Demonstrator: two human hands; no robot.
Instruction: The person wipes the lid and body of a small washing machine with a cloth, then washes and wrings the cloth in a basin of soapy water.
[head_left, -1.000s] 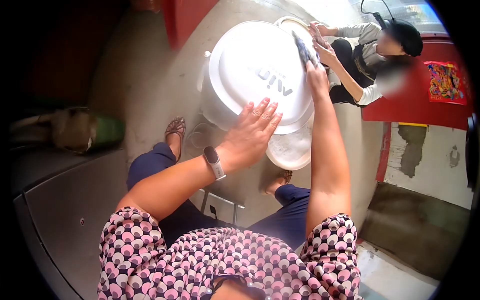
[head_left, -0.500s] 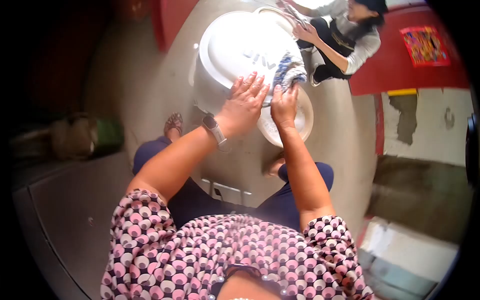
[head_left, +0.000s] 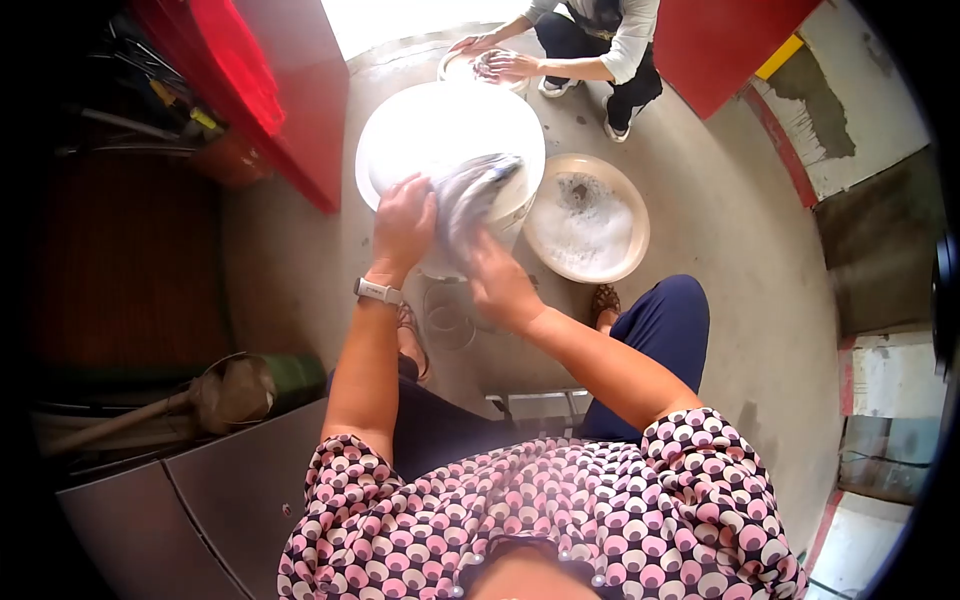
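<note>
A large white round tub or lid [head_left: 420,130] stands in front of me, its top overexposed. My right hand [head_left: 500,283], blurred by motion, is closed on the lower end of a grey-white cloth [head_left: 465,205] that lies over the near edge of the white surface. My left hand [head_left: 403,222], with a watch on the wrist, rests at the near left edge beside the cloth; its fingers are partly bent and what they hold, if anything, is unclear. To the right, a cream basin [head_left: 637,205] holds white suds and a dark patch.
Beyond the white tub, a co-worker [head_left: 610,50] crouches with both hands at another basin [head_left: 447,72]. Red panels [head_left: 310,100] stand at the left and right back. A grey cabinet [head_left: 245,480] and a green container [head_left: 295,385] are at the lower left.
The view has shifted, showing the suds basin fully. My left hand has gone from lying flat on the white surface to its near left edge. The cloth has moved left and now hangs stretched out.
</note>
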